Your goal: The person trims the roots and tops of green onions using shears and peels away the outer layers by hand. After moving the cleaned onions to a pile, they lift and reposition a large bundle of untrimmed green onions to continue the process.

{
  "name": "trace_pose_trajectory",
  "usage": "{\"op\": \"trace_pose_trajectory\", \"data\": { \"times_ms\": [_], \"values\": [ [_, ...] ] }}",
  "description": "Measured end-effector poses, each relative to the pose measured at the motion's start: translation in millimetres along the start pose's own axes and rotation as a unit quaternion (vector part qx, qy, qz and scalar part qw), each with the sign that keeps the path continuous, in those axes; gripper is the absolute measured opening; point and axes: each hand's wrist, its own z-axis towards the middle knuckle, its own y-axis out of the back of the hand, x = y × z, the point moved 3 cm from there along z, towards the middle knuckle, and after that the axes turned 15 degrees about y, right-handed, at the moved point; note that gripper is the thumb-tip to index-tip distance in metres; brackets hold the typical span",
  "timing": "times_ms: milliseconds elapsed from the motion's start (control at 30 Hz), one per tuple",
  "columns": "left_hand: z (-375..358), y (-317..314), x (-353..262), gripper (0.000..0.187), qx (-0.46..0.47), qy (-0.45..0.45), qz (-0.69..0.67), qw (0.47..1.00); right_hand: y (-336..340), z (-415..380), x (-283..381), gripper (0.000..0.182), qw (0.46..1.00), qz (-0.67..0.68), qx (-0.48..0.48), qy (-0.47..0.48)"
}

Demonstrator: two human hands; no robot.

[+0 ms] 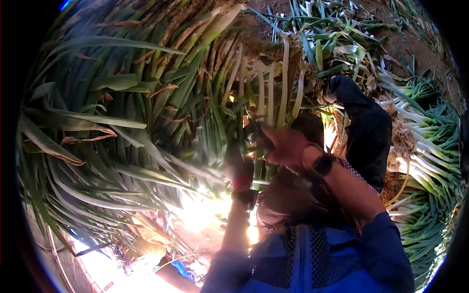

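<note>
Many stalks (205, 110) | left hand (240, 172), right hand (289, 146) alongside | fingers (275, 137) blurred: cannot tell | watch (322, 165) unreadable

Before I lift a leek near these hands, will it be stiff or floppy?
The pale stalks would likely stay stiff, as they look straight. The long leaves may flop, since many already bend. Dry brown tips look brittle and might break.
</note>
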Motion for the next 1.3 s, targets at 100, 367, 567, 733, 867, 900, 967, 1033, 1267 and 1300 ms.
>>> {"op": "trace_pose_trajectory", "data": {
  "times_ms": [100,367,567,733,867,900,967,1033,1267,1300],
  "values": [
    [15.2,-1.5,-7.4,0.055,0.030,0.045,-0.034,0.998,22.2,25.6,-6.9,0.091,0.999,-0.015,-0.005,-0.032],
    [44.8,-11.9,-17.8,0.044,0.263,0.127,0.051,0.955,18.7,-25.0,1.7,0.088,1.000,0.023,-0.017,-0.010],
    [7.6,-23.9,14.2,0.046,0.365,0.132,-0.135,0.912,9.9,-73.3,11.7,0.098,0.999,-0.022,-0.014,0.025],
    [-12.2,44.8,-27.0,0.052,0.357,0.033,-0.109,0.927,20.3,-74.1,22.0,0.096,0.999,0.005,-0.037,0.030],
    [-10.5,47.5,-20.0,0.059,0.353,0.017,-0.048,0.934,28.2,-54.2,34.2,0.095,0.994,0.074,-0.071,0.039],
    [-8.3,47.6,-12.4,0.060,0.326,0.008,-0.079,0.942,26.5,-51.2,33.1,0.095,0.994,0.072,-0.072,0.041],
    [12.3,71.8,-15.8,0.059,0.328,0.060,-0.108,0.936,19.1,-43.1,30.9,0.097,0.992,0.086,-0.047,0.082],
    [36.0,102.9,-25.1,0.045,0.198,-0.005,-0.178,0.964,26.3,-37.7,45.0,0.095,0.993,0.085,-0.027,0.080],
    [129.4,103.6,-47.4,0.038,0.087,0.078,0.072,0.991,34.3,1.1,48.3,0.093,0.996,0.069,-0.010,0.059],
    [139.2,86.8,-44.4,0.038,0.087,0.077,0.073,0.991,35.7,4.8,47.4,0.094,0.996,0.071,-0.018,0.049]
  ]
}}
